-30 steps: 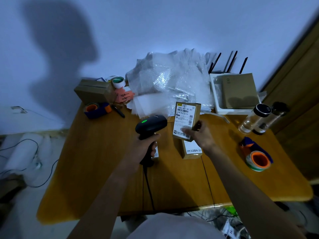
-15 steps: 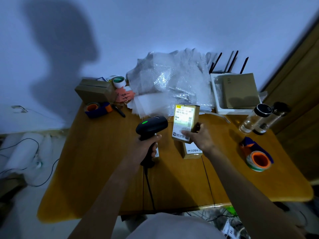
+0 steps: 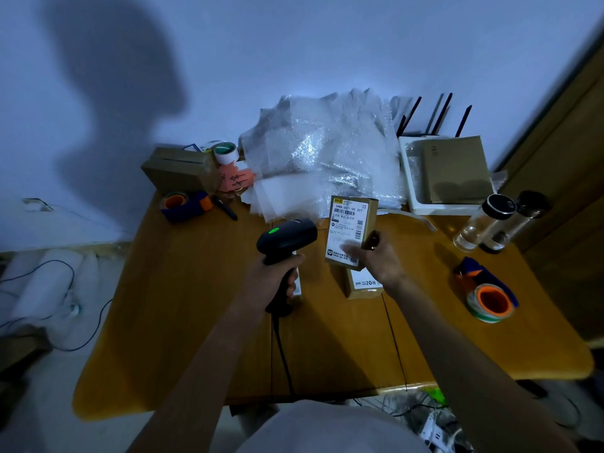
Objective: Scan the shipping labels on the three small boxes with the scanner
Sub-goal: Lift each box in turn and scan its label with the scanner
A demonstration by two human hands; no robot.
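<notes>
Black plastic, pistol-shaped, a green light glowing on top: the handheld barcode scanner [image 3: 287, 238] sits in the left hand [image 3: 273, 281], fingers wrapped tight around its grip, its cable trailing down over the yellow-brown wooden worktop [image 3: 196, 305]. The scanner's nose points to the right, straight at the small brown cardboard box [image 3: 353, 235], and the two are near each other but apart. That box stands raised on end above the worktop, its white shipping label [image 3: 346, 233] with printed barcodes turned toward the scanner. The right hand [image 3: 379, 261] holds it from the lower right corner, thumb pressed across the bottom of the label, fingers curled behind.

Beneath that hand, a second small brown cardboard box [image 3: 364, 284] lies flat on the worktop, a white label on its top face. A third small box [image 3: 296, 282] shows only as a thin white-edged sliver behind the left hand, beside the scanner's handle.

Farther back, a crumpled heap of clear bubble wrap [image 3: 327, 152] fills the middle. An orange-cored tape dispenser [image 3: 488, 300] rests at the right, and two clear bottles with dark caps [image 3: 496, 220] stand behind it.
</notes>
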